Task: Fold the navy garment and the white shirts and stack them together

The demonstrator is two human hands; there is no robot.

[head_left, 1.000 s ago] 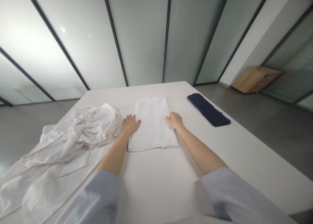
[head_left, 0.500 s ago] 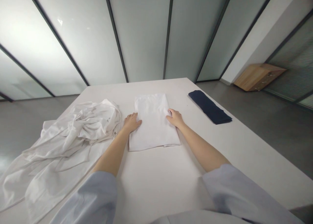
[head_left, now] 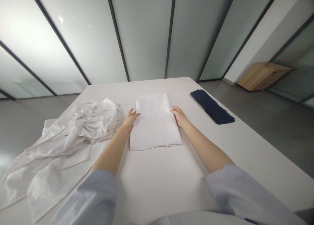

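Observation:
A folded white cloth (head_left: pixel 154 123) lies flat as a neat rectangle in the middle of the table, its open layers showing along the near edge. At its left edge is my left hand (head_left: pixel 130 118), fingers apart, with the thumb reaching onto the fabric. My right hand (head_left: pixel 180 116) is at the opposite edge, its fingers stretched toward the cloth and touching or nearly touching it. Neither hand grips the fabric. Left of the folded piece, a crumpled white cloth (head_left: pixel 98 120) spreads in loose folds toward the near left corner.
A folded dark navy cloth (head_left: pixel 212 107) lies near the right edge of the white table (head_left: pixel 157 176). Beyond the table stand frosted glass panels (head_left: pixel 147 35). On the grey floor at the right is a wooden cabinet (head_left: pixel 262 77).
My hands have loosened from lying on the folded white cloth and shifted outward to its side edges, the left fingers lifting. The cloths stay where they were; the view tilts slightly.

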